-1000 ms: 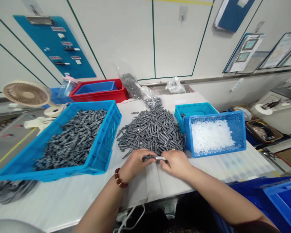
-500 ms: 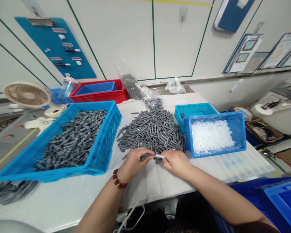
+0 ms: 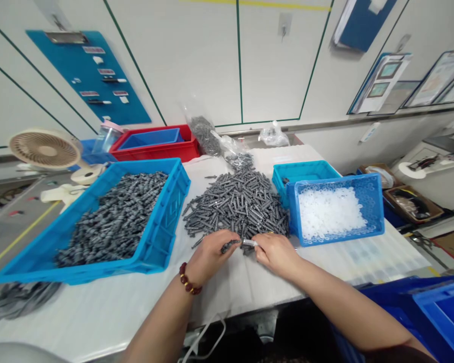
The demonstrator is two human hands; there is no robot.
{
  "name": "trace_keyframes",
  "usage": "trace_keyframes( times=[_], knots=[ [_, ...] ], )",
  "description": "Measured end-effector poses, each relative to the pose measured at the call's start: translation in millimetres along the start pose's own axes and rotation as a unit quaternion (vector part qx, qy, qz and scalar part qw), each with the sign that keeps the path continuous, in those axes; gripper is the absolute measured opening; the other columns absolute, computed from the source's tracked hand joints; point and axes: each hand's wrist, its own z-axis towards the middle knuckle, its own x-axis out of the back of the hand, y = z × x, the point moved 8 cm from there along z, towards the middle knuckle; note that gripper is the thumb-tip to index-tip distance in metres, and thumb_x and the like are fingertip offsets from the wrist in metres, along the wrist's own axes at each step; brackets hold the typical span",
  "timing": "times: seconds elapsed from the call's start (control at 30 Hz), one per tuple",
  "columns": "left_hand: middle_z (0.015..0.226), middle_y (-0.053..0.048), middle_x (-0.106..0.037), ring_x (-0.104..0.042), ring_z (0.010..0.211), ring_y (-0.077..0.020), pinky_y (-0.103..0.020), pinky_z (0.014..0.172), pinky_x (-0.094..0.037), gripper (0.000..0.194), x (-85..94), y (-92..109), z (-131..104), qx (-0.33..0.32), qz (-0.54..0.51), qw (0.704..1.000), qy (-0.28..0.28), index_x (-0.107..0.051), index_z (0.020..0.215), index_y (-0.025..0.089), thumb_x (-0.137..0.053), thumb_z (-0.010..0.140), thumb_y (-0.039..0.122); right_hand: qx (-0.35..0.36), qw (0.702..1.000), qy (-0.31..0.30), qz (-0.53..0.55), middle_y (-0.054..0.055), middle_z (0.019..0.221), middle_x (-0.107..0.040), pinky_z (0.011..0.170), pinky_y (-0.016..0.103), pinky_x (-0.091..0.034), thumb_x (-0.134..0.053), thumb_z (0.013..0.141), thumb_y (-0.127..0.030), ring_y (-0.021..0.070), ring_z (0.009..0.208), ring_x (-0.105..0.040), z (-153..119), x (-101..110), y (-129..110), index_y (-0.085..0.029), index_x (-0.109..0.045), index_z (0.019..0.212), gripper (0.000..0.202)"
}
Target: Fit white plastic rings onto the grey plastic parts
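A pile of slender grey parts (image 3: 238,201) is shown on a white-covered table (image 3: 136,307) and is taken as the landmark. At the near edge of the pile, a cluster of dark grey parts (image 3: 230,245) is gripped between the thumb and curled fingers of the left hand (image 3: 212,252); how many are held cannot be told. A beaded bracelet (image 3: 189,280) is worn on the left wrist. Just to the right, also at the pile's near edge, a short pale rod (image 3: 249,242) is pinched in the fingers of the right hand (image 3: 275,253), its exposed end directed toward the left hand; whether the rod and the dark grey parts touch cannot be told.

To the left of the pile, a large blue crate (image 3: 166,217) is seen, filled with ribbed grey pieces (image 3: 117,217). To the right of the pile, a tilted blue bin (image 3: 294,217) is seen, in which small translucent white rings (image 3: 331,212) are contained; a teal tray (image 3: 310,171) is partly hidden behind it. Behind the pile, grey parts are enclosed in two clear bags (image 3: 204,133), and a red tray (image 3: 155,151) is placed farther left.
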Motion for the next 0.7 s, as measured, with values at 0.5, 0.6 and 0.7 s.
trace_keyframes(
  times=[0.5,0.6,0.7],
  knots=[
    [0.080,-0.004,-0.065,-0.060,0.074,-0.0138,-0.023,0.069,-0.048,0.020,-11.6,-6.0,1.5,0.053,-0.037,0.994,-0.091,-0.064,0.094,0.018,-0.046,0.089,0.021,-0.009,0.999,-0.031,-0.019,0.003,0.082,-0.065,0.066,0.024,-0.034,-0.045,0.088,-0.025,0.0161,0.077,-0.057,-0.2,-0.6,-0.8,-0.019,-0.062,0.090,0.018],
    [0.081,-0.004,-0.065,-0.060,0.075,-0.0139,-0.023,0.069,-0.047,0.019,-12.3,-7.5,1.0,0.065,-0.050,0.992,-0.094,-0.064,0.095,0.018,-0.046,0.088,0.022,-0.013,0.999,-0.032,-0.025,0.004,0.081,-0.066,0.065,0.024,-0.033,-0.045,0.088,-0.027,0.0156,0.075,-0.057,-0.4,0.3,-0.9,-0.018,-0.062,0.089,0.019],
    [0.082,-0.004,-0.066,-0.060,0.075,-0.0140,-0.023,0.071,-0.047,0.018,-11.6,-6.4,1.0,0.069,-0.055,0.993,-0.084,-0.064,0.093,0.018,-0.047,0.088,0.022,-0.020,0.999,-0.026,-0.027,0.003,0.078,-0.066,0.063,0.024,-0.031,-0.045,0.089,-0.031,0.0153,0.072,-0.058,-0.5,1.3,0.2,-0.018,-0.063,0.085,0.023]
  ],
)
